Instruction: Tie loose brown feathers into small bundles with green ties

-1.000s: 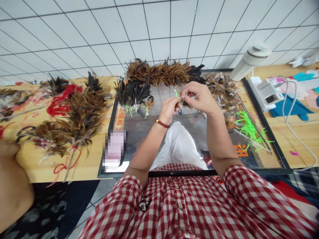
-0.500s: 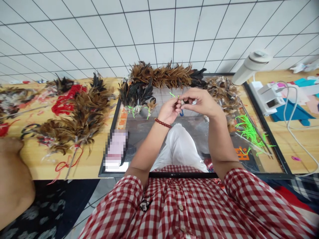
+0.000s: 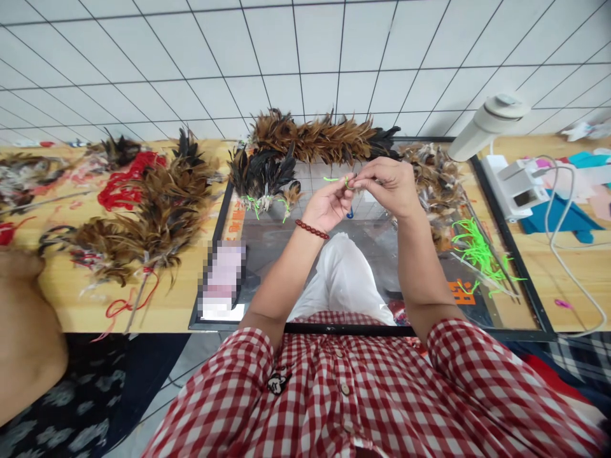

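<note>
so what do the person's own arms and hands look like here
Both forearms are bare. The sleeves are red and white check, ending near the elbows, part of a buttoned shirt. The left hand has a dark red bead bracelet at the wrist; the right hand wears nothing visible.

Bare glass panel [image 3: 286, 254] lies open at centre frame beneath the raised hands. Feather bundles [image 3: 265, 178] crowd its upper edge; green ties [image 3: 475, 251] and a lamp [image 3: 487, 124] block the right.
</note>
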Demonstrator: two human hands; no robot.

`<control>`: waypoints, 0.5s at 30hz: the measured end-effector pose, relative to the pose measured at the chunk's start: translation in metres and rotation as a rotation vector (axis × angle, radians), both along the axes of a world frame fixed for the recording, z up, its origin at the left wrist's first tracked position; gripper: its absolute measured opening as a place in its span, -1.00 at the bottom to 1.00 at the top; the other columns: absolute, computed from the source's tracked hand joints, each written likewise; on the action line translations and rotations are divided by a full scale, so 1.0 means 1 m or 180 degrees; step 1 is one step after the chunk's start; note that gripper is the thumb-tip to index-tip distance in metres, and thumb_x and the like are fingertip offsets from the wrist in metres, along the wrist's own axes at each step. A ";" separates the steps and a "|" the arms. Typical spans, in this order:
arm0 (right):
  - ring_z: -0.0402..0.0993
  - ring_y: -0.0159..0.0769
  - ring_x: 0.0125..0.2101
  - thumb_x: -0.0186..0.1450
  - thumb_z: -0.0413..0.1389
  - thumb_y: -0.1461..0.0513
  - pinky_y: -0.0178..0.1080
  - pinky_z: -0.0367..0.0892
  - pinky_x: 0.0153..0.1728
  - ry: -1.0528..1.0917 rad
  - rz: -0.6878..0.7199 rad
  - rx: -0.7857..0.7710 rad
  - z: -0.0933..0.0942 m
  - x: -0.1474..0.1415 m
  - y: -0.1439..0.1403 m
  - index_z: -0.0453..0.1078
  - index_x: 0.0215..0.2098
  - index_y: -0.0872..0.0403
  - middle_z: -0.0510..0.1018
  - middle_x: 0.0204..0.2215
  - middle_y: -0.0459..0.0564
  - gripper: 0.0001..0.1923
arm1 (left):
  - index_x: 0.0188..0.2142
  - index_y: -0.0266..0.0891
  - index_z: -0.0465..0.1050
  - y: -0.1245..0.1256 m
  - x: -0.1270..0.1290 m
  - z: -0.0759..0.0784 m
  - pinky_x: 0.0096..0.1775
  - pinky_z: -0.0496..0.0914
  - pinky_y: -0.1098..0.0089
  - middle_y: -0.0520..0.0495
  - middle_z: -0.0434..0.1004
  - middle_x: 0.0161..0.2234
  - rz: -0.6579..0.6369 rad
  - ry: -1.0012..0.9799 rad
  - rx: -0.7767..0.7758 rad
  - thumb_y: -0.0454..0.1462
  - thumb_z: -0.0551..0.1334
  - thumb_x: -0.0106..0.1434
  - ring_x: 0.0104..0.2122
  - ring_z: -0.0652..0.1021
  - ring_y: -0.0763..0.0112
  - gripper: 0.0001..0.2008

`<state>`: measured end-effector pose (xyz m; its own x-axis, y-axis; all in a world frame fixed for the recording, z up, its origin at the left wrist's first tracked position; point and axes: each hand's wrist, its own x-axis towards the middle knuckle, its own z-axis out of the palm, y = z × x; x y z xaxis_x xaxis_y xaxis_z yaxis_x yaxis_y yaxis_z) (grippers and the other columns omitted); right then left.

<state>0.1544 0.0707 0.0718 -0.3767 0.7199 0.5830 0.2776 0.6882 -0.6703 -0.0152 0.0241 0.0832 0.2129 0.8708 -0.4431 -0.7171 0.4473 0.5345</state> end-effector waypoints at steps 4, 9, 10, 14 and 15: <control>0.59 -0.18 -0.28 0.33 0.27 0.14 -0.09 0.51 -0.15 -0.0054 -0.0133 0.0073 -0.002 -0.005 -0.001 0.60 -0.40 -0.04 0.68 -0.35 -0.02 -0.85 | -0.28 -0.28 0.58 0.000 -0.001 0.001 -0.45 0.32 0.66 0.03 0.55 -0.40 0.0110 0.0192 0.0160 -0.38 0.20 0.44 -0.49 0.49 0.71 -0.81; 0.60 -0.15 -0.24 0.37 0.24 0.13 -0.07 0.51 -0.10 -0.0006 -0.0183 0.0091 -0.005 -0.012 -0.003 0.57 -0.37 -0.04 0.67 -0.31 0.00 -0.83 | -0.27 -0.27 0.57 0.000 -0.002 0.003 -0.38 0.37 0.66 0.06 0.55 -0.41 0.0273 0.0552 0.0355 -0.45 0.28 0.34 -0.47 0.52 0.72 -0.88; 0.60 -0.15 -0.24 0.37 0.23 0.12 -0.07 0.51 -0.10 0.0015 -0.0174 0.0095 -0.006 -0.013 -0.003 0.56 -0.38 -0.05 0.67 -0.31 0.00 -0.83 | -0.26 -0.27 0.57 0.000 -0.003 0.003 -0.39 0.36 0.66 0.07 0.54 -0.43 0.0286 0.0595 0.0382 -0.47 0.28 0.31 -0.48 0.51 0.72 -0.88; 0.59 -0.14 -0.22 0.37 0.24 0.09 -0.06 0.50 -0.07 0.0059 -0.0187 0.0068 -0.007 -0.016 -0.003 0.55 -0.39 -0.06 0.66 -0.31 0.00 -0.81 | -0.26 -0.26 0.59 0.003 -0.005 -0.004 -0.46 0.30 0.64 0.11 0.53 -0.47 0.0413 0.0943 0.0500 -0.47 0.35 0.21 -0.52 0.48 0.71 -0.86; 0.58 -0.14 -0.22 0.36 0.24 0.08 -0.06 0.50 -0.08 0.0066 -0.0210 0.0073 -0.007 -0.017 -0.003 0.54 -0.39 -0.06 0.66 -0.32 0.00 -0.81 | -0.26 -0.25 0.60 0.004 -0.006 -0.006 -0.46 0.30 0.63 0.12 0.53 -0.47 0.0483 0.1116 0.0587 -0.46 0.38 0.19 -0.53 0.47 0.70 -0.85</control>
<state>0.1377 0.0678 0.0647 -0.3164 0.7291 0.6068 0.3091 0.6840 -0.6607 -0.0208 0.0277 0.0775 -0.0598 0.9522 -0.2996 -0.5279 0.2246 0.8191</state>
